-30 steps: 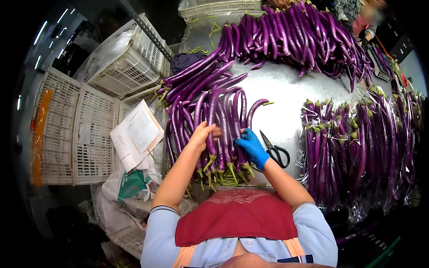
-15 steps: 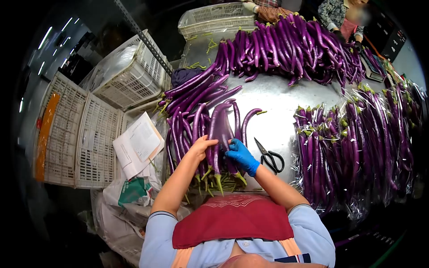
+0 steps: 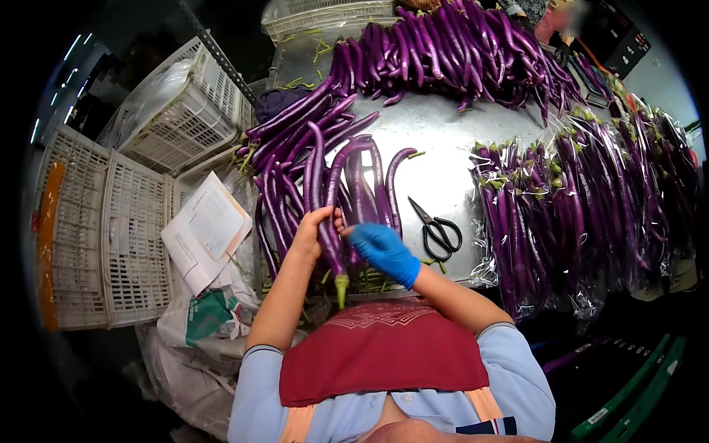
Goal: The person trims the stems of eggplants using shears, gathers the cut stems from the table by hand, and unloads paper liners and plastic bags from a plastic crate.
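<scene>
My bare left hand [image 3: 316, 230] is closed around a long purple eggplant [image 3: 331, 247], whose green stem end points toward my apron. Close to its right side is my right hand [image 3: 384, 255] in a blue glove, smeared by motion; whether its fingers grip anything is unclear. Just beyond my hands, a few more eggplants [image 3: 359, 181] lie side by side, partly hidden by the gloved hand. One curved eggplant [image 3: 394, 181] rests a little to their right. Black-handled scissors [image 3: 437, 230] lie on the metal table [image 3: 436, 159], right of the glove.
A big heap of eggplants [image 3: 450, 55] covers the far side. Eggplants in clear plastic bags [image 3: 569, 199] line the right. At left stand white crates [image 3: 136, 236] and a paper booklet [image 3: 210, 229]. Cut stems [image 3: 384, 283] lie at the near edge. Another person [image 3: 550, 22] is partly visible beyond the heap.
My left hand now holds one eggplant raised in front of the others, its stem end nearer my apron. My gloved hand has shifted slightly left. The whole view has tilted and shifted.
</scene>
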### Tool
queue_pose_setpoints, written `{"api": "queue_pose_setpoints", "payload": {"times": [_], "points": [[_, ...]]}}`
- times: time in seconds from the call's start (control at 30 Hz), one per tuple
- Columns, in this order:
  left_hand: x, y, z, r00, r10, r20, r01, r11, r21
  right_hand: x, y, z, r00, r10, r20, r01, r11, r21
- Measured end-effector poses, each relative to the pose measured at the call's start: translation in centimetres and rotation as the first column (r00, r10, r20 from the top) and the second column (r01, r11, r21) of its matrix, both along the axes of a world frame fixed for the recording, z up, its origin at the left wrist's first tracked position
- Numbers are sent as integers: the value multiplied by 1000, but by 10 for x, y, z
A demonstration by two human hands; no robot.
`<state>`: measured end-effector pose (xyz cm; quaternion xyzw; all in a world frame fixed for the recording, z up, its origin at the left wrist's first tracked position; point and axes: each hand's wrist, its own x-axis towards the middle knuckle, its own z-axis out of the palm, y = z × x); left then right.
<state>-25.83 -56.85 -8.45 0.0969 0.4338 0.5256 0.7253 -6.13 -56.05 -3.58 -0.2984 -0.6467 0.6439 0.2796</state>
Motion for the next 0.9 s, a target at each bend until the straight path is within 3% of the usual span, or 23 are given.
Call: {"api": "queue_pose_setpoints", "payload": {"times": [0.03, 0.07, 0.1, 0.13, 0.17, 0.23, 0.27, 0.37, 0.4, 0.5, 0.57, 0.63, 0.67, 0.77, 0.9], "points": [[-2, -3, 1, 983, 8, 184, -26, 995, 92, 4, 10, -12, 984, -172, -52, 180, 954, 239], [-2, -4, 5, 958, -22, 286, -35, 981, 193, 17, 18, -18, 959, -277, 56, 270, 957, 102], [-2, -7, 8, 924, -55, 379, -62, 956, 288, 29, 33, -32, 917, -337, 214, 271, 919, 286], [-4, -7, 6, 915, -82, 396, -55, 945, 323, 37, 40, -54, 838, -385, 386, 259, 905, 339], [-4, -6, 9, 916, -89, 391, -62, 932, 356, 42, 47, -90, 799, -399, 449, 223, 891, 395], [-3, -4, 9, 899, -77, 430, -99, 923, 371, 32, 43, -92, 753, -262, 604, 101, 952, 288], [-2, -4, 9, 896, -57, 440, -117, 926, 358, 27, 44, -91, 698, -202, 687, 125, 979, 161], [-3, -2, 3, 864, -82, 496, -118, 926, 359, 25, 49, -119, 783, -333, 525, 309, 941, 137], [-5, -1, -2, 847, -107, 521, -96, 932, 349, 26, 51, -120, 807, -332, 488, 360, 932, 40], [-5, 0, -9, 883, -29, 469, -49, 987, 154, 31, 59, -120, 924, -162, 346, 289, 888, -357], [-5, 2, -22, 920, -5, 391, -30, 996, 84, 24, 53, -115, 812, -231, 536, 227, 971, 73], [1, 6, -27, 950, 41, 310, -60, 997, 52, 12, 45, -123, 682, -339, 648, 181, 937, 300], [3, 7, -29, 961, 41, 275, -53, 998, 35, 10, 46, -128, 678, -384, 627, 262, 923, 281], [1, 7, -38, 980, 50, 194, -56, 998, 27, 18, 54, -142, 913, -222, 344, 290, 943, -163], [1, 4, -25, 994, 23, 104, -35, 993, 117, 24, 45, -138, 949, -305, 76, 306, 842, -444]]}}
